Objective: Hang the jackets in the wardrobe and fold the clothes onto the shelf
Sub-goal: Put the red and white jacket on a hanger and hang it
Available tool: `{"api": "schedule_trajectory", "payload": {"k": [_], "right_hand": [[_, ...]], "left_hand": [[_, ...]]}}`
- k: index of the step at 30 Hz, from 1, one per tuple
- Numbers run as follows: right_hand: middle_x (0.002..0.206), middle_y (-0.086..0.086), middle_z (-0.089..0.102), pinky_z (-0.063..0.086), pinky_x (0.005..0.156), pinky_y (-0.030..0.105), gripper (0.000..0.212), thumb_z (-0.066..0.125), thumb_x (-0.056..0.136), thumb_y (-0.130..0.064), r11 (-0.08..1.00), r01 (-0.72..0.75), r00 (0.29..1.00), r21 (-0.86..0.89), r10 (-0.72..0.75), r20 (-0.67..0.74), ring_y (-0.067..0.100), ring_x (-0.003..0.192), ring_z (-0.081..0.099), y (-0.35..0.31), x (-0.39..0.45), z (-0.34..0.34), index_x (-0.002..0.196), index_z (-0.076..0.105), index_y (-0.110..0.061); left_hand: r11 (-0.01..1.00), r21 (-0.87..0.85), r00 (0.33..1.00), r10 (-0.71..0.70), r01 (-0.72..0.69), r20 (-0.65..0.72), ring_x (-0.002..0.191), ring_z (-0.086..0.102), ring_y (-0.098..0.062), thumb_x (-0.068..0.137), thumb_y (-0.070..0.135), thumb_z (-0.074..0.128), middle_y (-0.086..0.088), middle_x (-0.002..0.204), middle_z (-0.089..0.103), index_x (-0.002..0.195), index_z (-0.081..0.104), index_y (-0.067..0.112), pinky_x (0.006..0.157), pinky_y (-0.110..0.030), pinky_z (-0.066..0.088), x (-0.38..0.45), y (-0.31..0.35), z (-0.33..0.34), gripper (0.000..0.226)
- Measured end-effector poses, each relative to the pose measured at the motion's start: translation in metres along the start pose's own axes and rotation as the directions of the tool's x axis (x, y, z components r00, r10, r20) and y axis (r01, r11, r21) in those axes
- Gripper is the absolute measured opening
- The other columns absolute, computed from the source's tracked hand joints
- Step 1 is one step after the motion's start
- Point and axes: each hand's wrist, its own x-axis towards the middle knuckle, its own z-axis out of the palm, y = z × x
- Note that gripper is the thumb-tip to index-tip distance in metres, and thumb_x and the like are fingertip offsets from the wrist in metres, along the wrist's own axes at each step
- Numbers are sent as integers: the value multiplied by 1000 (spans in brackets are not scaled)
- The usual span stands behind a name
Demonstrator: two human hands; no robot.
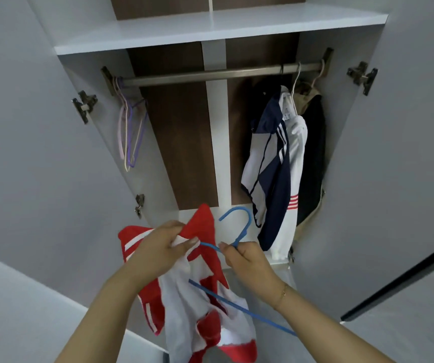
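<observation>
I stand before the open wardrobe. My left hand grips the collar of a red and white jacket, which hangs down in front of me. My right hand grips a blue hanger at the base of its hook; one hanger arm reaches into the jacket's collar, the bottom bar runs down to the right. On the metal rail at the right hang a navy and white jacket and a dark garment over a beige one.
Several empty pastel hangers hang at the rail's left end. A white shelf lies above the rail. Both wardrobe doors stand open on either side. A white surface lies at the lower left.
</observation>
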Motion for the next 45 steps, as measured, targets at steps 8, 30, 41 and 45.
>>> {"api": "schedule_trajectory", "payload": {"k": [8, 30, 41, 45], "right_hand": [[47, -6, 43, 37, 49, 18, 44, 50, 99, -37, 993, 50, 979, 109, -70, 192, 6, 44, 40, -25, 4, -21, 63, 64, -17], [120, 8, 67, 53, 94, 38, 48, 77, 82, -34, 976, -137, 923, -168, 187, 337, 20, 101, 67, 45, 74, 26, 122, 61, -13], [82, 29, 69, 56, 75, 42, 34, 69, 90, -25, 998, -13, 995, -61, 19, 93, 29, 72, 64, -34, 131, -80, 93, 71, 9], [69, 14, 73, 58, 58, 29, 33, 82, 74, -34, 996, -31, 998, -89, 35, 44, 21, 59, 68, -86, 140, -123, 71, 71, -3]], "left_hand": [[977, 117, 984, 179, -177, -11, 97, 63, -13, 98, 25, 56, 1, 108, 69, 112, 67, 16, 90, -27, 47, 14, 14, 6, 20], [723, -645, 827, -189, -248, -530, 84, 74, -17, 82, 45, 66, -2, 90, 77, 86, 77, 29, 71, -26, 58, -20, 56, -95, 20], [891, -454, 851, -223, -21, -476, 81, 66, 7, 97, 22, 57, 21, 86, 74, 97, 70, 29, 72, -12, 48, -49, -21, -94, 15], [966, -257, 901, -95, -19, -424, 83, 62, 17, 94, 18, 62, 31, 88, 70, 94, 68, 41, 73, -2, 43, -38, -22, -87, 24]]}}
